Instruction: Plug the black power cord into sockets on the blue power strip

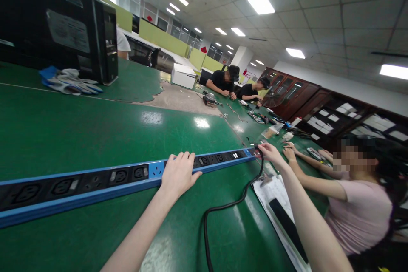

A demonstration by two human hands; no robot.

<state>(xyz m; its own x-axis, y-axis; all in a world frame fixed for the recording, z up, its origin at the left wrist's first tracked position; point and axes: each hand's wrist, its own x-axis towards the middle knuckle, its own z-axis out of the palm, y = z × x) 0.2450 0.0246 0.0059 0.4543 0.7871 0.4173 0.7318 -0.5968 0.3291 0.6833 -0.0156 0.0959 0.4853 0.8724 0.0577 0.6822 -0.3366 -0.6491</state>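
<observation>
A long blue power strip (219, 159) with black sockets lies across the green table from the left edge to the middle right. My left hand (180, 172) rests over its middle, fingers curled across the far edge and thumb on the near side. At the strip's right end, my right hand (269, 153) pinches the end of a black power cable (223, 207), against or very near the last socket. Whether the plug sits in a socket is hidden by the fingers. The cable hangs from that hand and curves over the table toward me.
A clipboard with papers (279, 191) and a black phone-like slab (287, 227) lie under my right forearm. A black computer case (105, 42), gloves (72, 81) and a white box (184, 75) stand farther back. A person in pink (360, 204) sits close on the right; two others work beyond.
</observation>
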